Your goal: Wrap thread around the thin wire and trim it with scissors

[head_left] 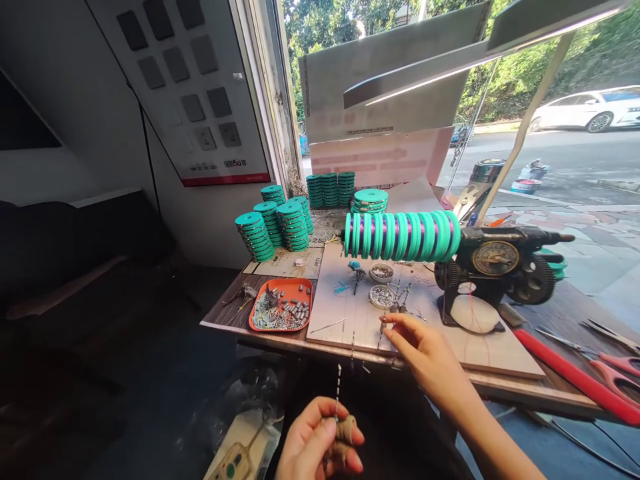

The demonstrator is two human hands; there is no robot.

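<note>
At the bottom, my left hand (320, 443) has its fingers closed on a thin beaded strand (339, 390) that stands up with pale and dark segments. Brown wraps (344, 430) cover some of its fingers. Over the board's front edge, my right hand (425, 347) pinches a small greyish cylinder (383, 327) between thumb and fingertips, and a short dark strand hangs below it. Just behind that hand are a white dish of small metal bits (383, 296) and another round dish (382, 272). A thin needle-like rod (329, 325) lies on the pale board (325, 293).
A hand-cranked winder (495, 260) carries a row of green foam spools (403, 237). Stacked green spools (293, 227) stand at the back left. An orange tray (254, 323) holds metal cylinders. Red-handled scissors (617, 373) and a red bar (575, 375) lie right; a lamp (420, 72) hangs overhead.
</note>
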